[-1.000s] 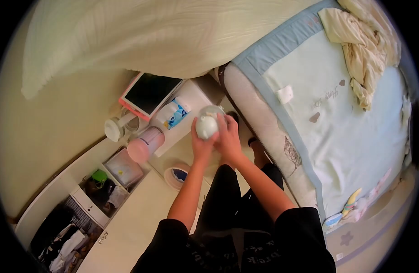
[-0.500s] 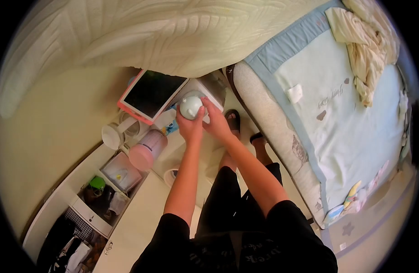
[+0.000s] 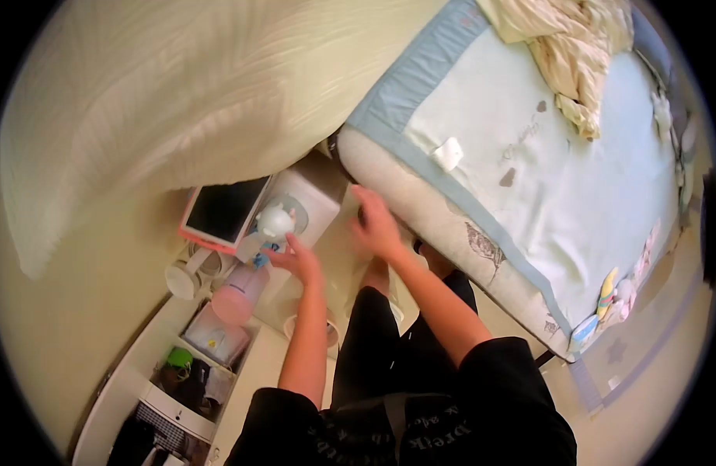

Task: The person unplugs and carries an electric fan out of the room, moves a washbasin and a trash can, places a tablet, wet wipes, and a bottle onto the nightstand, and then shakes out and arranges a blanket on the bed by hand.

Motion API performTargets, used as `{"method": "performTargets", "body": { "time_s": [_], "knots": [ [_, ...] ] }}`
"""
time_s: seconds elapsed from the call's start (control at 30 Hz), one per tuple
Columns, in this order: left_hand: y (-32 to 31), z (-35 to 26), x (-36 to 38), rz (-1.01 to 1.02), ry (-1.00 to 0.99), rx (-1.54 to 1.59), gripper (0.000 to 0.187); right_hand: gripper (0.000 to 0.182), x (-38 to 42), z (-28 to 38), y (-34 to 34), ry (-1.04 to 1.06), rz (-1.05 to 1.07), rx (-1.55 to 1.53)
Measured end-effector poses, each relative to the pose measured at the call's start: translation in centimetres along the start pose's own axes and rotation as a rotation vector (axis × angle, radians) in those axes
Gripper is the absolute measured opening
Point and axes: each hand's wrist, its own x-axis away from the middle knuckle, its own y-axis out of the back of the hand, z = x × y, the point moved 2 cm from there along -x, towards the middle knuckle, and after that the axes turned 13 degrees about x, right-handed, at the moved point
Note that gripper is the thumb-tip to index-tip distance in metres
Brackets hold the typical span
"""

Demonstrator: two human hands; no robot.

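A round white object (image 3: 275,221) with small knobs sits on a clear round base on the white bedside surface (image 3: 315,203). Just below it, my left hand (image 3: 297,260) is open, its fingers spread and holding nothing. My right hand (image 3: 376,224) is over the gap between the bedside surface and the bed, somewhat blurred, its fingers apart with nothing held. Left of the white object stands a dark-screened tablet (image 3: 227,210) with a red and white edge. A pink-lidded container (image 3: 235,301) is below the tablet.
The bed (image 3: 482,155) with a pale blue cover fills the right side, a beige cloth (image 3: 571,58) on it. A white cup-like object (image 3: 184,279) stands at the left. Open shelves (image 3: 179,400) hold clothes at lower left. A cream curtain-like fabric (image 3: 163,93) hangs above.
Both hands have let go of the round white object and moved apart, the right hand towards the bed. The camera view has shifted, so the bed appears further left.
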Motion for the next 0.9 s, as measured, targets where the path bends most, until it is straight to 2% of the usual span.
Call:
{"method": "performTargets", "body": {
  "time_s": [0.03,0.13,0.23,0.3,0.33,0.4,0.43,0.53,0.57,0.63,0.73,0.83,0.87,0.9],
  "knots": [
    [-0.3,0.4,1.3,-0.054,0.018,-0.016,0.088,0.064,0.4,-2.6,1.7,-0.051,-0.104,0.067],
    [-2.1,3.9,6.3,0.105,-0.098,-0.196,0.084,0.062,1.7,-10.1,9.8,-0.171,-0.361,0.207],
    [-7.8,-3.8,15.0,0.616,-0.563,-0.329,0.081,0.065,3.1,-17.8,18.0,-0.321,-0.543,0.358],
    [-12.1,-5.8,19.5,0.898,-0.631,-0.405,0.076,0.071,3.6,-24.9,22.3,-0.491,-0.544,0.188],
    [-14.4,-6.1,21.5,1.042,-0.663,-0.445,0.074,0.074,3.2,-26.4,24.6,-0.59,-0.564,0.018],
    [-18.9,-6.5,25.6,1.173,-0.724,-0.509,0.069,0.081,2.8,-29.4,29.7,-0.777,-0.594,-0.337],
    [-21.1,-6.6,27.4,1.237,-0.754,-0.541,0.067,0.083,2.5,-30.2,32.3,-0.8,-0.61,-0.362],
    [-26.8,-6.9,31.9,1.317,-0.97,-0.7,0.069,0.091,0.3,-33.9,38.2,-0.853,-0.655,-0.477],
    [-28.2,-6.6,33.1,1.327,-0.949,-0.788,0.07,0.094,-0.3,-35.7,39.7,-0.865,-0.675,-0.542],
    [-30.7,-5.7,35.1,1.333,-0.905,-0.962,0.071,0.095,-1.7,-37.0,42.8,-0.745,-0.68,-0.219],
    [-32.3,-4.1,36.1,1.291,-0.943,-1.113,0.074,0.095,-3.3,-37.6,46.9,-0.655,-0.681,0.549],
    [-33.0,-3.8,36.5,1.281,-0.945,-1.155,0.075,0.095,-4.4,-39.5,49.8,-0.729,-0.526,0.505],
    [-33.2,-3.8,36.4,1.298,-0.935,-1.164,0.076,0.078,-4.6,-40.9,50.0,-0.765,-0.426,0.472],
    [-33.4,-4.0,36.3,1.314,-0.924,-1.173,0.076,0.066,-4.6,-41.9,50.1,-0.757,-0.427,0.519]
  ]
}}
